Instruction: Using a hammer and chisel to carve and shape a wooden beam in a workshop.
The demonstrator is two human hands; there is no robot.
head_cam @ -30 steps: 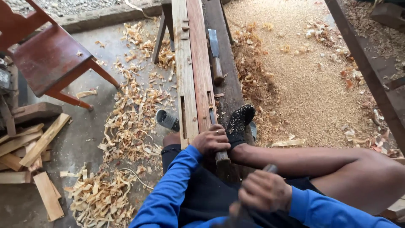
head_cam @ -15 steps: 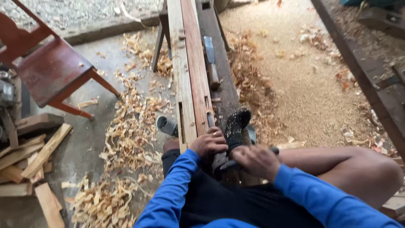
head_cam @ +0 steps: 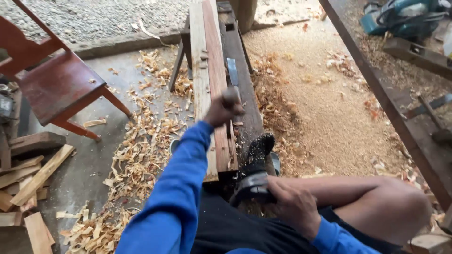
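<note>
**Work Position at the Plank Bench**

The reddish plank lies lengthwise on the narrow bench, so the seated person can reach along it. The left hand is raised over it, fingers closed round a short handle; the tool's kind cannot be told. The right hand grips a dark tool at the plank's near end. Wood shavings cover the floor leftward, beside a red chair.

A red wooden chair is standing at the far left, with offcut boards lying near it. Curled wood shavings are littering the concrete floor. Sawdust is spreading to the right, and a teal power tool is sitting far right.
</note>
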